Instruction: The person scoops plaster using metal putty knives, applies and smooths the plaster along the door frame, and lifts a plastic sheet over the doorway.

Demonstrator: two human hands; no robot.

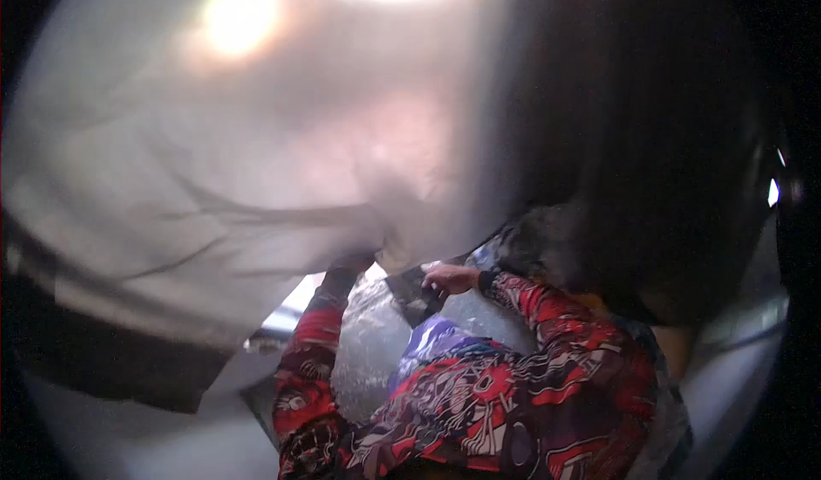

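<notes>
A large pale, smooth sheet (pixel 282 155) spreads across the upper view, close and blurred, with creases converging near my left hand (pixel 369 260). That hand is at the sheet's lower edge, mostly hidden by a fold, and seems closed on it. Just right of it, below the edge, is my right hand (pixel 455 279), its fingers curled inward. The fingertips meet a dark patch (pixel 415 296), and whatever they hold is too unclear to name. Both my arms wear red, black and white patterned sleeves.
A dark panel or hanging part of the sheet (pixel 633 138) fills the right side. Crumpled clear plastic (pixel 363 343) lies beneath my hands. A purple and white cloth or garment (pixel 436 340) shows at my waist. Pale floor (pixel 188 446) appears at the lower left.
</notes>
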